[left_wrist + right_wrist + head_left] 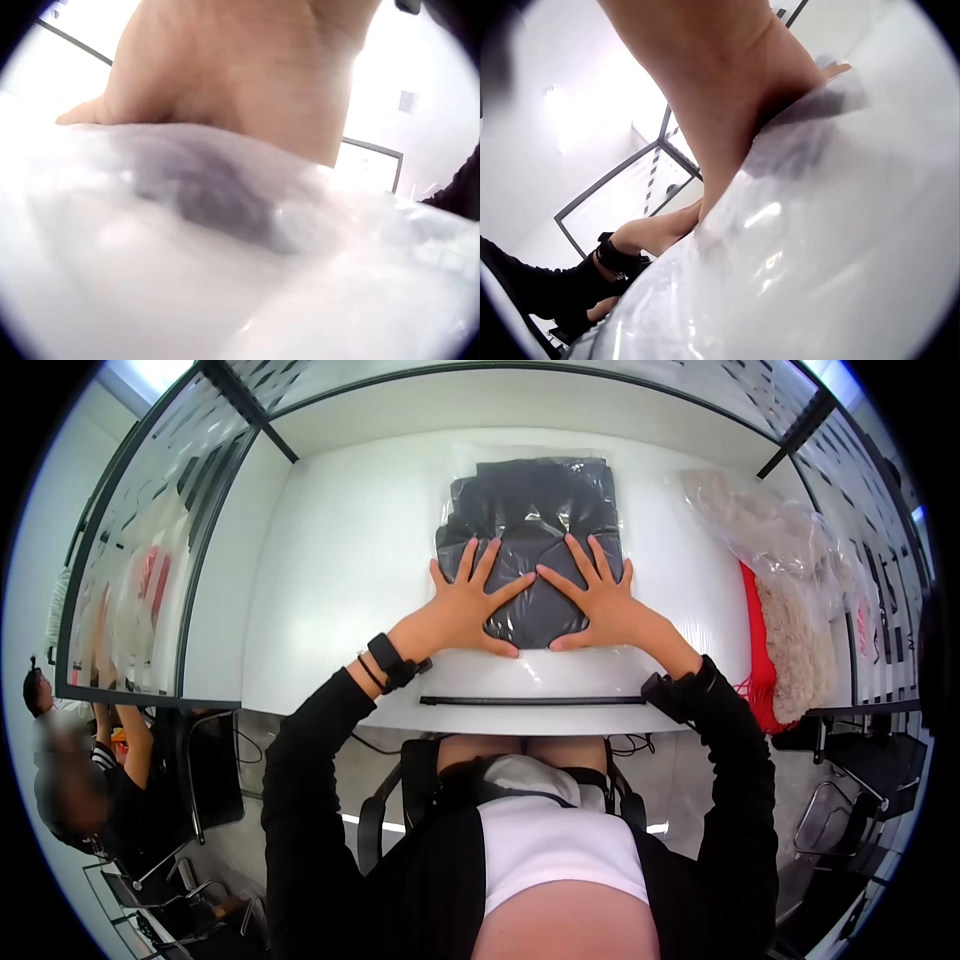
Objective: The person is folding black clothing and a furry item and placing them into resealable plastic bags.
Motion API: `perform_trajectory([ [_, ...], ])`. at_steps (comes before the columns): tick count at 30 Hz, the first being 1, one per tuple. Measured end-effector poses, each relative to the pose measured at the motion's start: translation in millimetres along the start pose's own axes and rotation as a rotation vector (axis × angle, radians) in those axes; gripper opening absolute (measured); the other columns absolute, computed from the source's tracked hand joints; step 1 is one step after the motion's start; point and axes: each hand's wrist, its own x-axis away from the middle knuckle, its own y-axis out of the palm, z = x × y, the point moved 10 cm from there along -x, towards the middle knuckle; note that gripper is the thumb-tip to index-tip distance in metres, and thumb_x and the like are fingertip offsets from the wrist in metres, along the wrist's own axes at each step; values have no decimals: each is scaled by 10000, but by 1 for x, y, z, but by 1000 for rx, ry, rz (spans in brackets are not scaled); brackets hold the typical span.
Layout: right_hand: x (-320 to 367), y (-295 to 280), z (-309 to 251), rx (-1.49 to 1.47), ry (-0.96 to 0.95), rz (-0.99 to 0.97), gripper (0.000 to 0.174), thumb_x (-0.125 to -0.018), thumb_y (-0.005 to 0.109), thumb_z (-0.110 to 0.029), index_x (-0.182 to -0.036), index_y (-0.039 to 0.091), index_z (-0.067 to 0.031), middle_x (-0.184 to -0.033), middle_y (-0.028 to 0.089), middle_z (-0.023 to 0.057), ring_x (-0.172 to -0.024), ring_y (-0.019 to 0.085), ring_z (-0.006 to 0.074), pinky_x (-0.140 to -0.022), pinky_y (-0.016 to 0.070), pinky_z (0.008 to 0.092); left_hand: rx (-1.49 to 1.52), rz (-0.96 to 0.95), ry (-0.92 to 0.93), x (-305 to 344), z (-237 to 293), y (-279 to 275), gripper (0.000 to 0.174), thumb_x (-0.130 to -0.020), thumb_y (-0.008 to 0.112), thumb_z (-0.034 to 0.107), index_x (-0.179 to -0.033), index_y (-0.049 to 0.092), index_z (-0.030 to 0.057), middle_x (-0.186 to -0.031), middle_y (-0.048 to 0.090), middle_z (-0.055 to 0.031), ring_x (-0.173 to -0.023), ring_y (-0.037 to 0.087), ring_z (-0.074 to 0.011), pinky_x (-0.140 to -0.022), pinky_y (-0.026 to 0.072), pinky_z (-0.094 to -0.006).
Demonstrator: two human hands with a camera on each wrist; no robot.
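Observation:
A dark grey folded garment (530, 510) in a clear plastic bag (187, 285) lies flat on the white table. My left hand (465, 608) presses on its lower left part with fingers spread, and my right hand (610, 610) does the same on the lower right. The two index fingertips almost meet near the middle. In the left wrist view the palm (240, 75) rests on the plastic. The right wrist view shows the other palm (720, 97) against the shiny bag (817, 240); the fingertips are mostly hidden there.
At the table's right side lie a bagged beige fluffy item (795, 630) and a red fringed cloth (760, 660). A black strip (535, 701) runs along the front edge of the table (330, 580). Framed clear partitions stand on both sides. Another person (85, 780) sits at the far left.

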Motion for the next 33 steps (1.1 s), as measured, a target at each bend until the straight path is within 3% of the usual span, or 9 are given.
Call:
perform_trajectory([
  [8, 1, -7, -4, 14, -25, -73, 960, -582, 616, -697, -1371, 269, -272, -1438, -4, 226, -1304, -34, 469, -860, 128, 744, -39, -63, 40, -3, 0, -1, 952, -603, 592, 704, -1382, 237, 287, -1409, 75, -279, -1270, 83, -523, -840, 209, -728],
  [11, -23, -19, 22, -253, -91, -169, 917, -612, 620, -671, -1359, 289, -254, -1429, 52, 228, -1303, 38, 465, -871, 156, 734, 275, -214, 90, -30, -25, -8, 948, -605, 585, 711, -1382, 223, 307, -1414, 84, -266, -1264, 93, -532, -872, 212, -712],
  [12, -33, -38, 33, -296, -27, -20, 847, -654, 657, -581, -1349, 292, -263, -1420, 123, 183, -1312, 88, 423, -882, 219, 707, 205, -135, 64, -44, -36, -23, 949, -604, 584, 715, -1382, 216, 315, -1418, 81, -260, -1267, 86, -530, -877, 203, -713],
  [15, -60, -71, 45, -45, 70, 154, 927, -592, 628, -682, -1359, 269, -306, -1446, 42, 178, -1310, 30, 448, -881, 139, 741, 46, 32, -36, -81, -53, -56, 962, -597, 580, 728, -1384, 190, 336, -1429, 68, -240, -1276, 68, -522, -891, 177, -715],
  [21, -95, -45, 72, 78, 212, 64, 1104, -489, 604, -776, -1392, 121, -363, -1458, -116, 128, -1315, -117, 416, -861, 109, 763, -70, 39, -226, -122, -83, -22, 1060, -540, 539, 801, -1394, 85, 367, -1445, -60, -211, -1297, -59, -484, -863, 79, -760],
  [26, -103, -26, 86, 25, 210, 27, 1123, -476, 549, -823, -1393, 82, -373, -1461, -107, 128, -1321, -103, 406, -868, 78, 761, 40, -86, -267, -124, -91, -7, 1087, -527, 537, 810, -1391, 35, 382, -1443, -135, -184, -1303, -121, -449, -868, 63, -756],
  [29, -103, -27, 85, 20, 209, -6, 1125, -473, 548, -825, -1393, 87, -370, -1461, -105, 128, -1321, -100, 407, -869, 67, 759, 103, -94, -242, -125, -92, -4, 1095, -513, 525, 825, -1396, 71, 364, -1439, -95, -218, -1302, -107, -459, -863, 46, -760],
  [30, -101, -28, 83, 50, 221, -34, 1079, -521, 561, -790, -1394, 87, -369, -1464, -77, 122, -1326, -80, 399, -868, 105, 751, 105, -96, -237, -124, -92, -4, 1098, -509, 518, 832, -1396, 70, 363, -1441, -80, -219, -1304, -106, -453, -867, 52, -758],
  [33, -104, -24, 85, 15, 225, -62, 1124, -472, 553, -822, -1394, 102, -362, -1463, -84, 133, -1322, -102, 406, -862, 62, 763, 114, -156, -251, -125, -92, -2, 1122, -486, 525, 839, -1395, 74, 362, -1446, -62, -207, -1306, -95, -451, -870, 45, -759],
])
